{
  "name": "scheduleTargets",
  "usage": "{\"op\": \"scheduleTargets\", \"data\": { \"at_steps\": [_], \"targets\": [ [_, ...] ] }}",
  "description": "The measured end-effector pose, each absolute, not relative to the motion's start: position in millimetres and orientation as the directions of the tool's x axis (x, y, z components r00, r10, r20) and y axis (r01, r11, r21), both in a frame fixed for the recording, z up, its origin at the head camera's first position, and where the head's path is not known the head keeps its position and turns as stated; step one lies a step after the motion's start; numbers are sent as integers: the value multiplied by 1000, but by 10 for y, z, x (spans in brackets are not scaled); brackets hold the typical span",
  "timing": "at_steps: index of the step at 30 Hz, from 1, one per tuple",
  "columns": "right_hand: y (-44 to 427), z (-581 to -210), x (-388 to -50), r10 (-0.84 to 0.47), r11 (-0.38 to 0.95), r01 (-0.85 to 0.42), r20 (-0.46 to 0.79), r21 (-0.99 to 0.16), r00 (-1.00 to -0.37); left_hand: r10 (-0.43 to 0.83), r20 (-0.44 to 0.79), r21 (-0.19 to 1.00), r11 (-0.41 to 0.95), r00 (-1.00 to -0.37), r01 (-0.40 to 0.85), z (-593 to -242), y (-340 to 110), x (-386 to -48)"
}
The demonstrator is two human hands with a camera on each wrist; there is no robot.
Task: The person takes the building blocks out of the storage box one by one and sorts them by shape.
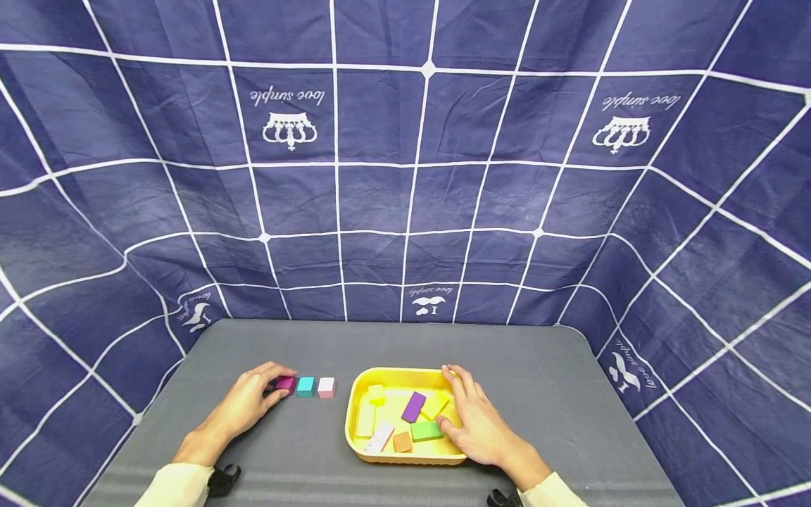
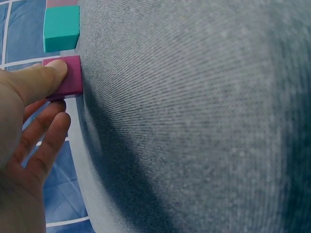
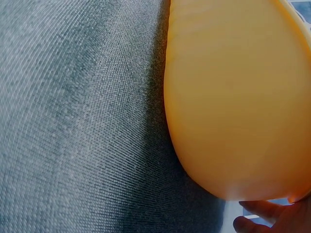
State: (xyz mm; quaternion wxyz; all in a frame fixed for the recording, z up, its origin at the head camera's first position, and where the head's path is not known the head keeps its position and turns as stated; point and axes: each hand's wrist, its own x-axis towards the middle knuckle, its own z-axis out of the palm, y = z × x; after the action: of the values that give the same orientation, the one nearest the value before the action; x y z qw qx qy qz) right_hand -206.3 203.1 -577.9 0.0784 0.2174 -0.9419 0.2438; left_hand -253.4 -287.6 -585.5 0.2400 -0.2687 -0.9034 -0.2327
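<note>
My left hand [image 1: 248, 398] pinches a magenta cube [image 2: 73, 77], with the thumb on its near face. Beside that cube on the grey table sit a teal cube [image 1: 306, 387] and a pale pink cube [image 1: 326, 387], in a row. At the right end of a yellow tray [image 1: 352, 415], my right hand [image 1: 478, 426] holds the rim, thumb over the inside and fingers along the outer side. Inside the tray are a purple block [image 1: 414, 407], a green block [image 1: 426, 431] close to the thumb, an orange cube [image 1: 402, 442], a white block [image 1: 379, 436] and several yellow blocks [image 1: 365, 420].
The grey cloth-covered table [image 1: 285, 451] runs beneath everything. A navy curtain [image 1: 380, 197] with white grid lines hangs behind it and along both sides. Black straps [image 1: 224, 480] sit at the wrists.
</note>
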Motion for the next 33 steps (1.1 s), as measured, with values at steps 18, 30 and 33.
{"op": "scheduleTargets", "data": {
  "at_steps": [18, 30, 33],
  "targets": [
    [2031, -5778, -2071, -373, 782, -441, 236, -440, -897, 378, 581, 261, 752, -720, 606, -5854, -2887, -2509],
    [2027, -5780, -2073, -371, 780, -441, 240, -443, -897, 340, 572, 237, 803, -747, 547, -5685, -2890, -2417],
    [2027, -5775, -2069, -370, 779, -438, 234, -450, -899, 329, 578, 238, 808, -747, 539, -5606, -2854, -2387]
  ]
}}
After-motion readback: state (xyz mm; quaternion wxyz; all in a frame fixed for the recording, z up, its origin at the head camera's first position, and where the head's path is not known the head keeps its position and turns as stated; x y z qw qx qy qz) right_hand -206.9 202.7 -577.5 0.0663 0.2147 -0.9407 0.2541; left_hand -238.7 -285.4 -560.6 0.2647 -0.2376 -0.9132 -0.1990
